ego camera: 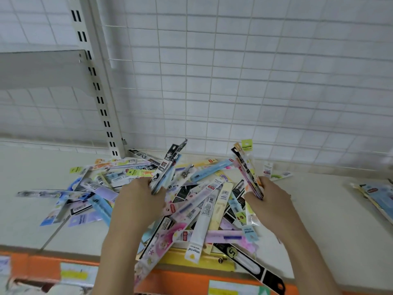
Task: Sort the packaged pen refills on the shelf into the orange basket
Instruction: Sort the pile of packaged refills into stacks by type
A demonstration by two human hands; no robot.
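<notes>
Now: both hands over loose pile of packaged pen refills (204,201) on pale shelf (42,167). Left hand (139,201) grips upright bunch of refill packets (165,167), mostly black and blue. Right hand (270,199) pinches second bunch (244,165), tilted left. Orange strip (38,267) along shelf front edge; whether basket, cannot tell.

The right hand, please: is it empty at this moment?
No, the right hand grips a small bundle of packaged pen refills that fans upward above the pile on the shelf.
</notes>
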